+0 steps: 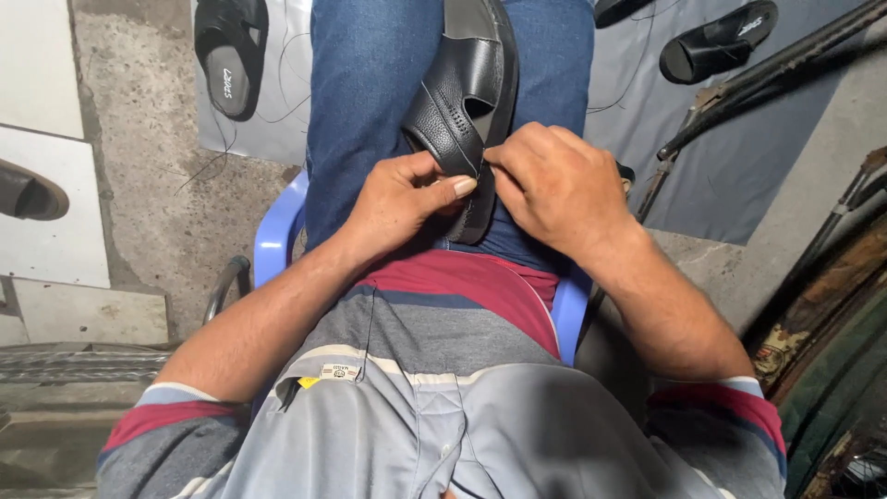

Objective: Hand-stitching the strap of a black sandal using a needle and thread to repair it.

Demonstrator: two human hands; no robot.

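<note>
Both hands, left hand point(402, 199) and right hand point(554, 185), pinch the black sandal point(462, 102) with closed fingers.

Sandal point(462, 102) on lap between both hands; left hand point(402, 199) and right hand point(554, 185) touching its near edge.

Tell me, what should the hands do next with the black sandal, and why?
Probably draw the pinch away from the black sandal. The right hand pinches at its edge and the left hand steadies it on the lap, as in hand stitching.
</note>
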